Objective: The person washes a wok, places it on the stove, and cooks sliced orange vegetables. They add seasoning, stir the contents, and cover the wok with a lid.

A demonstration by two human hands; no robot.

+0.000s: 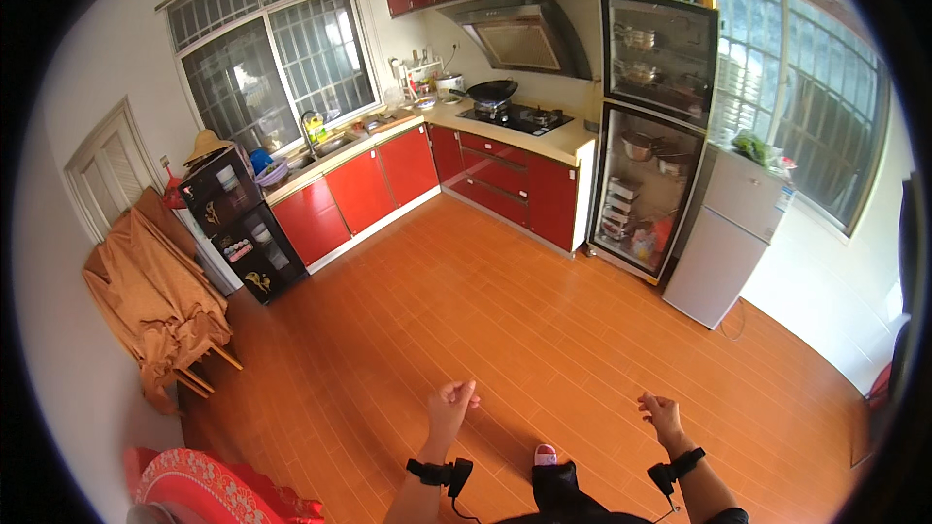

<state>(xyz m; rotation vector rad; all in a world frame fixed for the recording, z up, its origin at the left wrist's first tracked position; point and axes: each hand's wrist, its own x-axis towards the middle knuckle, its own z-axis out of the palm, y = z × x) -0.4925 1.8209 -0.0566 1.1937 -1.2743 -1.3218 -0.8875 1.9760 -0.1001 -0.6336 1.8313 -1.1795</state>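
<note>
My left hand (453, 406) hangs in the air over the wood-look floor (466, 320), its fingers curled in with nothing in them. Off to the right, my right hand (660, 416) is also raised and holds nothing; its fingers are bent loosely, with small gaps between them. Each wrist wears a black strap with a small device, the left one (440, 474) and the right one (676, 471), with a cable hanging from each. Between the forearms shows one foot in a red and white slipper (545, 455), below a dark trouser leg (557, 484). Neither hand touches any furniture.
Red base cabinets (349, 193) run along the far corner, carrying a sink (335, 145) and a gas hob (515, 118) with a black wok (491, 91). A glass-door cabinet (648, 189) and a grey refrigerator (721, 262) stand right. Left are a black refrigerator (244, 225), cloth-covered furniture (145, 284) and a red-covered round surface (211, 484).
</note>
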